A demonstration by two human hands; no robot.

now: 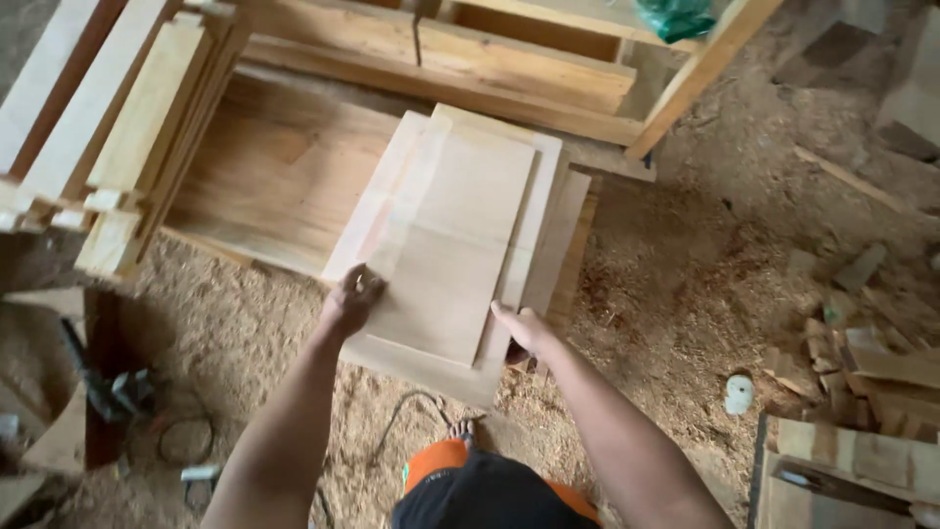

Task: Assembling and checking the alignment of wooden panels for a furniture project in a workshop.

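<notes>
So I'm standing over a stack of pale, flat rectangular wooden boards (446, 245) lying on the sawdust-covered floor (676, 284), smooth-faced with a faint pinkish streak down one side. My left hand (352, 297) is curled, knuckles down, on the near left edge of the top board, fingers closed but not really wrapped around anything. My right hand (524, 328) is open and flat against the near right edge of the stack, just touching it. Under the stack sits a wider brownish plywood sheet (264, 167). To the left there's a bundle of rough light timber slats (117, 127), and off right a heap of small wood offcuts (862, 333) in the shavings.
</notes>
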